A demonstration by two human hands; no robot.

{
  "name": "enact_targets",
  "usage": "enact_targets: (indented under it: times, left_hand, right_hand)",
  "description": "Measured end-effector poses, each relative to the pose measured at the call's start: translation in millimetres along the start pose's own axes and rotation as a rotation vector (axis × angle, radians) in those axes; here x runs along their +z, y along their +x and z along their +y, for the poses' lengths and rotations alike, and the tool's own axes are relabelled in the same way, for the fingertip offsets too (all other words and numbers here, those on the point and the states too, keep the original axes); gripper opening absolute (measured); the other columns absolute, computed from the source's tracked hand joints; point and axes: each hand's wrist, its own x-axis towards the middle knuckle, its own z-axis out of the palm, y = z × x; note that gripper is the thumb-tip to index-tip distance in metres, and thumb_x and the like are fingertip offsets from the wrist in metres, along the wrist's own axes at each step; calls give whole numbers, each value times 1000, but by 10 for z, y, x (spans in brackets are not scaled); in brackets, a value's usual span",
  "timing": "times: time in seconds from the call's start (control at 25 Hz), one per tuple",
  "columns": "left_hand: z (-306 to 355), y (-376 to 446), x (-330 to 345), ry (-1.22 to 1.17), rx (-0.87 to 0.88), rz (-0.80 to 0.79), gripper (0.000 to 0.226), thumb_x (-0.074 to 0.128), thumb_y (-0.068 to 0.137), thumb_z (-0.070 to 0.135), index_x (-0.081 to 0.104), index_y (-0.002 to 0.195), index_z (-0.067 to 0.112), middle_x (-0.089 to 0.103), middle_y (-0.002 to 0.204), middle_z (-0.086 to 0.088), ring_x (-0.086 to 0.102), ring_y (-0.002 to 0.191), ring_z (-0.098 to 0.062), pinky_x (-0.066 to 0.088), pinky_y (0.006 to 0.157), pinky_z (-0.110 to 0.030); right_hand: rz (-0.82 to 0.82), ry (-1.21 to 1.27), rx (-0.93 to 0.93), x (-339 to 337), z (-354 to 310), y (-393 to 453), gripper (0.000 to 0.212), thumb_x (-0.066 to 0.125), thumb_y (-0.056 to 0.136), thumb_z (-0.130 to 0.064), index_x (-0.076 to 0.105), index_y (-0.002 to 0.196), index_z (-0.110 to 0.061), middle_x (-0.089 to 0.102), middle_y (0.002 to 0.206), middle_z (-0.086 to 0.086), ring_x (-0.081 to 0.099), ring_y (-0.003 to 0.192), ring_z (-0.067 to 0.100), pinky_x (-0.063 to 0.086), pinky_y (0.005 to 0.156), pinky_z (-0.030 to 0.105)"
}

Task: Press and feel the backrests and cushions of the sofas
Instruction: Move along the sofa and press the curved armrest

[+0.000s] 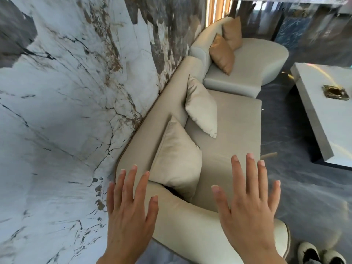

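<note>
A beige sofa (234, 130) runs along the marble wall, its backrest (152, 126) on the left and its armrest (192, 221) nearest me. Two cream cushions (177, 161) (202, 109) lean on the backrest. Beyond it stands a paler curved sofa (255, 61) with two tan cushions (222, 54) (232, 33). My left hand (131, 212) hovers with fingers spread over the armrest's corner by the backrest. My right hand (249, 202) is spread flat above the armrest and seat. Both hands hold nothing; whether they touch the sofa I cannot tell.
A marble-patterned wall (66, 111) fills the left side. A white low table (323, 111) with a gold dish (336, 92) stands at the right on a dark glossy floor (295, 180). My shoes (322, 254) show at the bottom right beside the armrest.
</note>
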Motion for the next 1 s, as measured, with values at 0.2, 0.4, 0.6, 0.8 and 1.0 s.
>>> enact_targets:
  times: [0.2,0.4,0.6,0.8,1.0]
  left_hand:
    - [-477,-123,17,-58,94,-80,56,37,92,42,43,143,19,32,158,-8,22,148,-32,11,120,-50]
    - [-894,-330,51,-96,189,-169,59,38,91,42,44,143,16,33,157,-11,21,148,-33,13,119,-54]
    - [-1006,-530,324,-96,235,-257,59,37,92,43,45,142,13,34,155,-13,23,145,-35,16,117,-59]
    - [-1091,-805,942,-62,243,-330,59,34,94,47,41,144,16,32,157,-11,18,147,-32,13,119,-56]
    - [-1117,-1096,1845,-62,229,-339,61,35,94,48,39,146,17,32,158,-12,18,148,-32,9,119,-52]
  right_hand:
    - [18,-64,83,146,-395,-547,70,30,92,-60,28,151,-21,22,161,10,16,149,30,14,113,64]
    - [7,-142,165,233,-718,-1103,70,34,92,-57,29,152,-20,22,161,11,18,148,30,15,114,64]
    - [-80,-182,200,443,-738,-1319,69,32,93,-58,27,152,-21,22,161,11,15,149,30,14,114,64]
    - [-162,-168,213,1086,-433,-1488,70,30,94,-59,24,153,-22,19,162,11,11,150,29,12,113,64]
    - [-280,-180,174,2025,-30,-1726,71,26,94,-60,24,153,-20,18,162,12,11,150,31,11,113,64]
